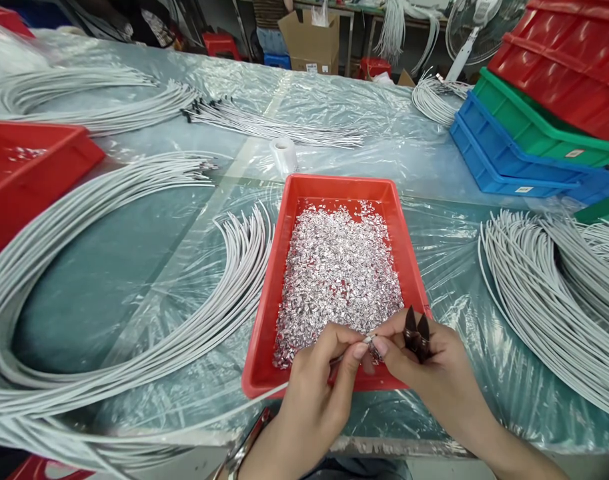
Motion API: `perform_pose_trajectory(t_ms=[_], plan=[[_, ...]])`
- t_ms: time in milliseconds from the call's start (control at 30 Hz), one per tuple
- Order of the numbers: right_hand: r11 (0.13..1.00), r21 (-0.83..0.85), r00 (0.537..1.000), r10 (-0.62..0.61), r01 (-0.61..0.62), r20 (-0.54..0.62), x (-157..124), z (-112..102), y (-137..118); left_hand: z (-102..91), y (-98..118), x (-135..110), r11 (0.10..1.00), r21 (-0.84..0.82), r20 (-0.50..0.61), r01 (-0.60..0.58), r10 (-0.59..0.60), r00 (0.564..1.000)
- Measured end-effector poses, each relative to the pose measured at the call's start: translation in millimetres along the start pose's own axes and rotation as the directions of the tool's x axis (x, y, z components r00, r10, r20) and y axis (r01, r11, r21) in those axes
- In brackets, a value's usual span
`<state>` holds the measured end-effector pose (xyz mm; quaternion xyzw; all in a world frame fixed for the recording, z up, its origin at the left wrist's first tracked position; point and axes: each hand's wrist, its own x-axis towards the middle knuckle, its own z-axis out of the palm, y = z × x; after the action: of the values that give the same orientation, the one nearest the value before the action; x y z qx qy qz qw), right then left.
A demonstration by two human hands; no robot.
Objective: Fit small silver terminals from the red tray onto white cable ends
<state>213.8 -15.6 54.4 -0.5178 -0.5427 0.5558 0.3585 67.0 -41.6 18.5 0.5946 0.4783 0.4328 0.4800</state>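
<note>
My left hand [317, 393] pinches the end of a thin white cable [224, 415] that runs off to the left along the table edge. My right hand [427, 370] holds small dark snips [417, 333], blades pointing up, and its thumb and forefinger meet the cable tip over the near edge of a red tray [264, 313]. The tray is filled with a heap of silvery foil scraps [337, 267]. Both hands touch at the cable end.
Big curved bundles of white cables lie on the left [84, 267] and right [549, 293] on plastic sheeting. A red bin [29, 173] stands at the left. Stacked blue, green and red bins [529, 133] sit back right. A white tape roll [284, 155] lies behind the tray.
</note>
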Motion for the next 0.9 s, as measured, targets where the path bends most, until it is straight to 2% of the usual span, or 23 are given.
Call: perform_pose_trajectory(t_ms=[400,700,900], plan=[[1.0,-0.005,1.0,0.017,-0.017,0.002,-0.3,0.2,-0.9,-3.1,1.9,-1.5,0.999,-0.044,0.078,0.025,-0.021,0.997],[1.0,0.001,1.0,0.006,-0.006,0.019,-0.4,0.7,-3.4,-3.0,0.6,-1.5,1.0,-0.012,0.072,0.002,-0.001,0.997],[1.0,-0.009,0.999,-0.005,0.006,0.051,-1.4,0.1,-4.5,-7.2,2.4,-3.5,1.0,0.015,0.131,0.007,-0.009,0.991]])
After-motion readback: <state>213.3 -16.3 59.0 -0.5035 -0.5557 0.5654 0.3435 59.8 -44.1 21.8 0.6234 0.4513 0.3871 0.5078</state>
